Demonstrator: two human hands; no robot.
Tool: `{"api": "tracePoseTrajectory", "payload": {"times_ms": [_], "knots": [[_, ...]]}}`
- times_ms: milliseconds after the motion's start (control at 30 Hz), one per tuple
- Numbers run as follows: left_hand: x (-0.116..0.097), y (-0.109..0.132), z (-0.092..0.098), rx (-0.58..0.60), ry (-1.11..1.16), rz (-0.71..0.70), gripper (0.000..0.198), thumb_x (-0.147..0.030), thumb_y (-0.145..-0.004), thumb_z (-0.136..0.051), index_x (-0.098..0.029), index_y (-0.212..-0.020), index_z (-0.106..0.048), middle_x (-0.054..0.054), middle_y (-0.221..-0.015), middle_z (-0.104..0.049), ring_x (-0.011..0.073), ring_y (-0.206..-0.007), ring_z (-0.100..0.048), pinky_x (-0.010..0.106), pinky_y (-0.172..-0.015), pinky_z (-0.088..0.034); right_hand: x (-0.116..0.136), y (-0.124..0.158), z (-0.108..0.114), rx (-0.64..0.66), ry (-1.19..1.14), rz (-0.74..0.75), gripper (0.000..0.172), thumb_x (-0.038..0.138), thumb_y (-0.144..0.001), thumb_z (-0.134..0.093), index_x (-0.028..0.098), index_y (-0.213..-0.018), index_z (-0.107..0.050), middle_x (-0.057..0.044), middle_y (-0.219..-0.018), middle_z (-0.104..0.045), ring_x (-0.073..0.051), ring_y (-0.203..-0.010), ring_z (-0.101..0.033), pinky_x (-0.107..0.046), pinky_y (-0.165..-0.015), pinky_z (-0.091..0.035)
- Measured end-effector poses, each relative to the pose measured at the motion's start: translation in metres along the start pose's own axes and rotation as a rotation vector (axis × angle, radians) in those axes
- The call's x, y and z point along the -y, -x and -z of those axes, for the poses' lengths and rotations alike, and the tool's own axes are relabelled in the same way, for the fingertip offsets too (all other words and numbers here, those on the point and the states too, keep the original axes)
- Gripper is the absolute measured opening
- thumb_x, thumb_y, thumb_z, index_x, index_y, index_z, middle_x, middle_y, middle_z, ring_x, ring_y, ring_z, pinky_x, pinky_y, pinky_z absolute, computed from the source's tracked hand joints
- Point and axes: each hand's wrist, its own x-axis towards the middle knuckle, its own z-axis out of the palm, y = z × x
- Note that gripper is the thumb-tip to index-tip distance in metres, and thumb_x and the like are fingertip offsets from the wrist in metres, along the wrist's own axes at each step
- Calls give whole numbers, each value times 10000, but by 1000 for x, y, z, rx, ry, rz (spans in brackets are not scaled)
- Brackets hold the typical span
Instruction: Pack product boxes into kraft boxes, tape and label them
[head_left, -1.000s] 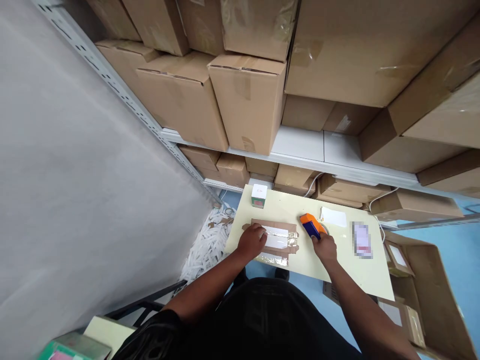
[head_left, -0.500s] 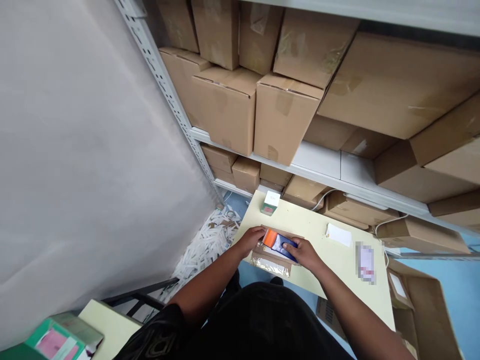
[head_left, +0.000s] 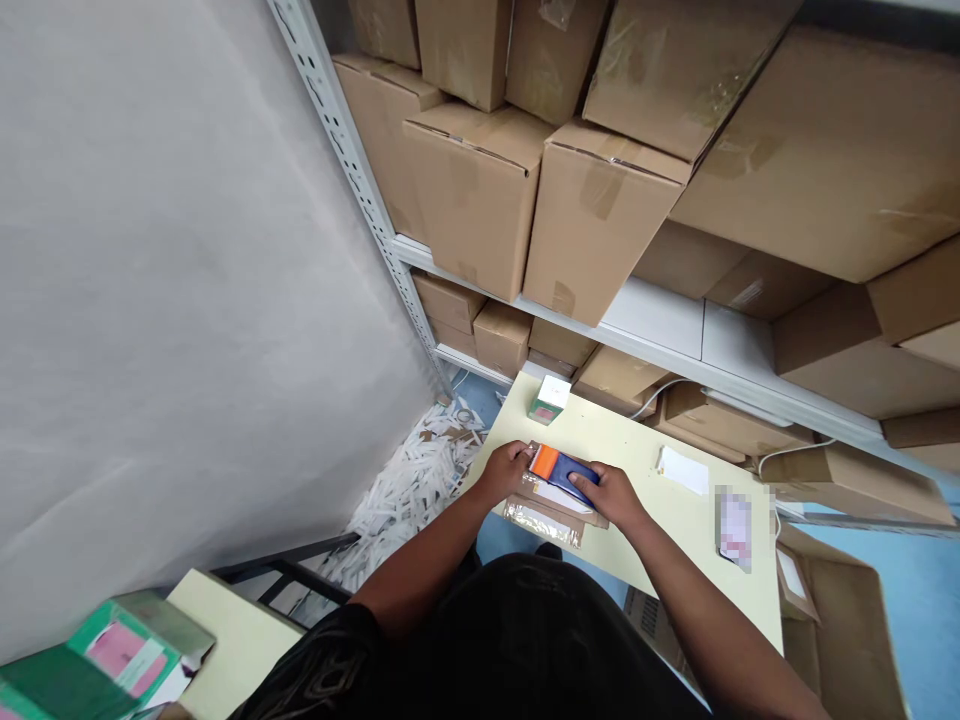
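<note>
A flat blue-and-orange packet (head_left: pixel 564 474) is held between both hands above the near left part of the pale yellow table (head_left: pixel 622 440). My left hand (head_left: pixel 507 473) is closed at its orange end, fingertips pinched at the corner. My right hand (head_left: pixel 615 496) grips the blue end, thumb on top and fingers mostly hidden. Just under the packet lies a brown cardboard piece (head_left: pixel 592 517) with a shiny clear plastic strip (head_left: pixel 541 522) along its near side. A small white-and-green box (head_left: pixel 550 400) stands beyond the left hand.
White paper slips (head_left: pixel 684 470) and a blurred-out flat item (head_left: pixel 733 530) lie on the table's right. Shelves of cardboard boxes (head_left: pixel 480 200) rise behind. Shredded paper (head_left: pixel 405 470) covers the floor at left. An open carton (head_left: pixel 847 610) stands at right; a green box (head_left: pixel 127 655) is lower left.
The packet has tilted a little in my hands; its pale shine is gone and the face looks dark blue. Both hands keep hold of it. The camera view has shifted slightly.
</note>
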Motion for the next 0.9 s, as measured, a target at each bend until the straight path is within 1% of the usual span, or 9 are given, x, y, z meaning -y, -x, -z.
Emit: {"api": "tracePoseTrajectory", "payload": {"times_ms": [133,233,400,533,633,700,733,800,900], "knots": [[21,2,9,-40,-8,24,291,-434,-906,-524,-206,-828,-687,12,-791,-722,207,-798,-664,311,-748,-494,4,-1,-3,13,17,-10,480,648,-871,-603,225,-1007,-784,-20,-835,-779,-226,-777,-708,-291,-704,-498],[36,2,11,-73,21,63,307,-436,-918,-512,-203,-813,-683,20,-763,-712,206,-774,-675,316,-744,-503,14,-4,-7,21,91,4,476,647,-890,-586,241,-1047,-779,-17,-834,-779,-222,-784,-710,-286,-705,-483],[53,-1,-2,-86,24,118,281,-366,-936,-483,-196,-802,-662,34,-755,-699,211,-771,-682,341,-777,-523,40,-13,-9,34,278,-24,446,645,-908,-591,241,-938,-777,-49,-825,-771,-223,-786,-706,-272,-664,-429],[65,-1,-22,-70,-8,45,171,-237,-869,-551,-197,-948,-697,65,-963,-726,243,-985,-669,393,-924,-510,52,-19,-10,50,396,-48,460,653,-917,-581,235,-882,-771,-80,-838,-773,-242,-809,-701,-278,-648,-400],[73,0,-28,-130,-49,-1,271,-185,-837,-569,-174,-1087,-673,94,-1066,-676,251,-1040,-643,438,-979,-500,52,-19,-11,46,440,-55,493,677,-914,-566,229,-820,-749,-83,-811,-764,-242,-780,-696,-280,-623,-373],[77,0,-24,-170,-45,-2,379,-178,-812,-603,-165,-1189,-635,104,-1137,-636,242,-1046,-635,443,-969,-512,50,-19,-11,34,447,-52,495,676,-917,-563,227,-810,-742,-84,-808,-763,-240,-776,-696,-280,-621,-368],[78,0,-20,-162,-32,-8,439,-179,-794,-631,-169,-1233,-619,106,-1171,-623,238,-1046,-633,431,-946,-526,49,-18,-12,30,445,-50,490,671,-920,-564,227,-815,-742,-84,-812,-765,-239,-777,-696,-280,-623,-369],[78,-2,-9,-40,31,-22,589,-185,-751,-697,-195,-1329,-587,103,-1217,-616,232,-1044,-636,394,-894,-548,48,-18,-12,28,436,-45,475,658,-926,-566,227,-837,-746,-82,-828,-769,-234,-785,-698,-277,-628,-374],[76,-6,6,301,233,-21,908,-233,-678,-819,-256,-1509,-454,98,-1281,-617,238,-1063,-649,385,-902,-554,47,-17,-12,38,423,-53,461,650,-926,-577,228,-856,-750,-73,-849,-775,-225,-798,-702,-270,-632,-376]]}}
